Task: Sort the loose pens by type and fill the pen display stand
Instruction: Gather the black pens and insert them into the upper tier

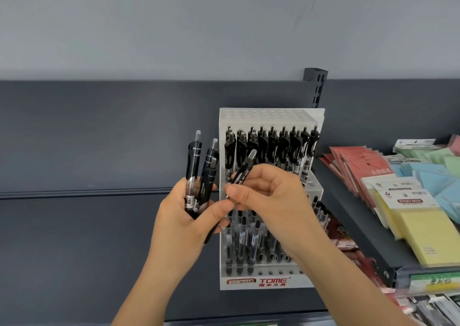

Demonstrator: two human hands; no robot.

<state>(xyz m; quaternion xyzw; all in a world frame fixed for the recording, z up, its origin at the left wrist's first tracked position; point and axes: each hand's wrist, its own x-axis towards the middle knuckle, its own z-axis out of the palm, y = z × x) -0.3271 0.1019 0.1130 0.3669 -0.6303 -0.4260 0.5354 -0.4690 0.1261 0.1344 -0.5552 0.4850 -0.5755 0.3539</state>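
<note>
A white tiered pen display stand (271, 282) stands on the dark shelf, its top row full of black click pens (272, 146) and its lower rows partly filled. My left hand (181, 221) grips a bunch of three black pens (196, 171), clickers up, just left of the stand. My right hand (268, 196) pinches a single black pen (242, 171), tilted, in front of the stand's middle tier. The hands touch at the thumbs and hide part of the middle row.
A lower shelf (348, 201) to the right carries red card packs (361, 166), yellow sticky note pads (423, 228) and blue and green pads (438, 174). A dark slotted upright (317, 86) rises behind the stand. The dark back panel (87, 151) spans the left.
</note>
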